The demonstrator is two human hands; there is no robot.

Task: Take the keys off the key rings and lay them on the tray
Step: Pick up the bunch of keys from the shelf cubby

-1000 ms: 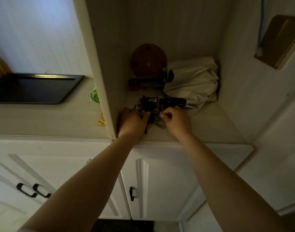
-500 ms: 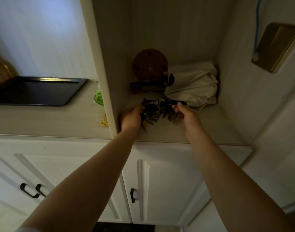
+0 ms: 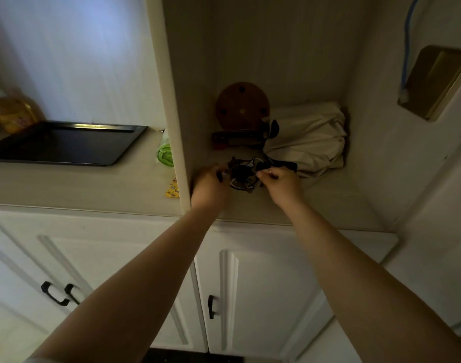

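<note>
A dark bunch of keys [image 3: 243, 172] on rings with a black-and-white charm sits on the counter inside a shelf niche. My left hand [image 3: 209, 183] grips the bunch's left side, fingers curled round it. My right hand [image 3: 283, 183] pinches the bunch's right side between thumb and fingers. The bunch is dim and blurred, so single keys are hard to tell apart. A black tray [image 3: 64, 142] lies on the counter far to the left, beyond the niche's upright panel.
A white upright panel [image 3: 171, 106] splits the counter between tray and niche. Behind the keys stand a round wooden board [image 3: 241, 106], a dark red box [image 3: 234, 138] and a cream cloth bag [image 3: 309, 138]. A yellow bottle [image 3: 13, 111] stands at far left.
Both hands stayed on the key bunch. My right hand drew back from the bunch's far right end toward its middle; the left hand shifted slightly.
</note>
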